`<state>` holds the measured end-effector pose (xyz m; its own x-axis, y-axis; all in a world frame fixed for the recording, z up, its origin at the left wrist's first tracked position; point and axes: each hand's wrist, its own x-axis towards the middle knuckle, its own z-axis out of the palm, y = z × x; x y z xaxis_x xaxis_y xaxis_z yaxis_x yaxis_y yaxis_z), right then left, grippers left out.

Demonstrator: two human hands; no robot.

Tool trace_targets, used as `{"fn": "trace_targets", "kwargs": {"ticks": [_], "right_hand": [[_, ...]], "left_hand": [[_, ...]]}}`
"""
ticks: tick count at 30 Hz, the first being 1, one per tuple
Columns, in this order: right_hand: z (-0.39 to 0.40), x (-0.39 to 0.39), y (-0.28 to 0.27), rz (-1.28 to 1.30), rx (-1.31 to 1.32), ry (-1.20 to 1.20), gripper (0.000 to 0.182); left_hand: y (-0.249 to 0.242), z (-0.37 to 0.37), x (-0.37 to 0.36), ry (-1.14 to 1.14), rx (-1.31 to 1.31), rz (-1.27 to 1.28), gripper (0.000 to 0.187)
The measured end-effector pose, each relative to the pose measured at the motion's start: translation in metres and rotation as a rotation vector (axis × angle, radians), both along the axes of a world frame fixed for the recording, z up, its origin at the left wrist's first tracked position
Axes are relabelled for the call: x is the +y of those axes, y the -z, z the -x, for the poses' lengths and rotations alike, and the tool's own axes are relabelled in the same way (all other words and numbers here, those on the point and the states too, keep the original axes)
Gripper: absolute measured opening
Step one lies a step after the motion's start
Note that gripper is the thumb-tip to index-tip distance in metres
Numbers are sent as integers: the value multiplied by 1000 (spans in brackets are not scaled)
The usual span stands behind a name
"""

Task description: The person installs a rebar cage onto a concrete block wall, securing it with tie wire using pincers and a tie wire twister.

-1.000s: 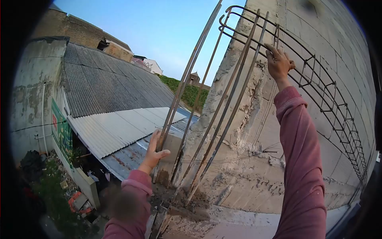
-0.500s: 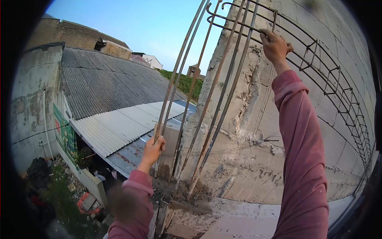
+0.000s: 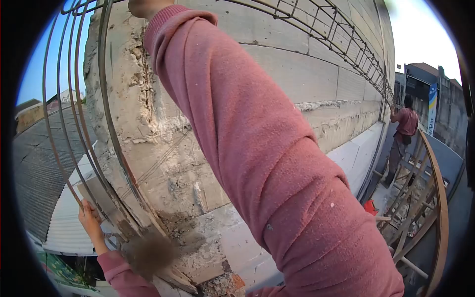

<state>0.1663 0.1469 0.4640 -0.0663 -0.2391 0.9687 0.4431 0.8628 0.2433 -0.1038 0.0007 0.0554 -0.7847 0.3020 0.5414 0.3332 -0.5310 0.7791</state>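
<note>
My left hand (image 3: 90, 222), low at the left, has its fingers closed round the lower part of an upright steel bar (image 3: 55, 133). Beside it more vertical rebars (image 3: 108, 106) rise from the concrete at the wall's corner. My right hand (image 3: 147, 7) reaches up to the top edge of the view, next to the horizontal rebar cage (image 3: 324, 30). Its fingers are cut off by the frame, so its grip does not show. The cage runs along the block wall (image 3: 277, 69) towards the far right.
A co-worker (image 3: 406, 121) stands at the cage's far end, one arm raised to it. Wooden framing (image 3: 438, 213) and a red bucket (image 3: 370, 207) are at the right. Below left lies a corrugated roof (image 3: 37, 163), well under the wall corner.
The view has swung right, bringing the co-worker and wooden framing into sight. The hands now appear farther left, and my right hand is partly out of the frame.
</note>
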Motion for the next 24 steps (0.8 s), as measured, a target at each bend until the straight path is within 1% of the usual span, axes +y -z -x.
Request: {"fn": "trace_targets", "kwargs": {"ticks": [2,5,6,9,10,12,21,23,24], "right_hand": [[-4,-3,1,65,-47,-27,30],[-2,2,9,13,19,-55,32],[-1,1,3,46,-28,-41,30],[-9,-9,3,77,-62,-35,27],[-14,-9,6,40,-80,-77,25],[-10,-8,2,64,-74,-45,25],[-6,-6,4,80,-72,-76,30],[-6,-3,7,93,-83,-92,30],[2,7,-1,143,-102,-144,28]], "left_hand": [[0,0,-1,13,33,-2,38],[1,1,-1,-5,40,9,39],[2,5,-1,-9,41,9,39],[0,3,0,4,23,14,38],[-1,3,-1,8,8,15,38],[1,5,0,1,0,18,38],[5,14,2,-8,8,-2,38],[3,10,1,-21,-18,14,38],[1,9,1,-27,-30,22,38]]}}
